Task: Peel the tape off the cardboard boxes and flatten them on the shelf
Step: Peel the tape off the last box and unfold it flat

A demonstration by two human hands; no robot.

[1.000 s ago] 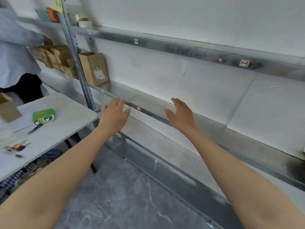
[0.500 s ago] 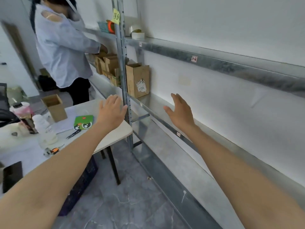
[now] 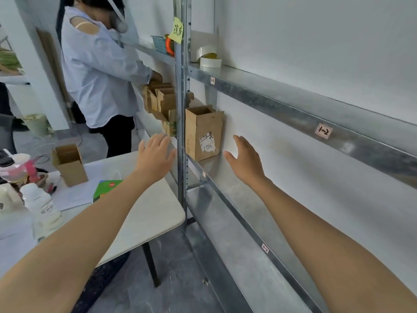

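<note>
An upright open-topped cardboard box (image 3: 204, 133) with a white label stands on the metal shelf (image 3: 228, 188), just right of the shelf's upright post (image 3: 180, 114). My right hand (image 3: 246, 162) is raised over the shelf a little to the right of the box, fingers straight, holding nothing. My left hand (image 3: 155, 158) is raised left of the post, fingers spread, also empty. More cardboard boxes (image 3: 161, 99) are stacked on the shelf bay beyond the post.
Another person (image 3: 99, 75) stands at the far bay handling those boxes. A white table (image 3: 146, 220) on my left carries a small open box (image 3: 68, 164), bottles (image 3: 41, 206) and a green packet (image 3: 106, 187). Tape rolls (image 3: 208, 57) lie on the upper shelf.
My view has swung left along the shelf, so the labelled box and the other person are now larger and nearer the centre. Both hands stay raised and empty.
</note>
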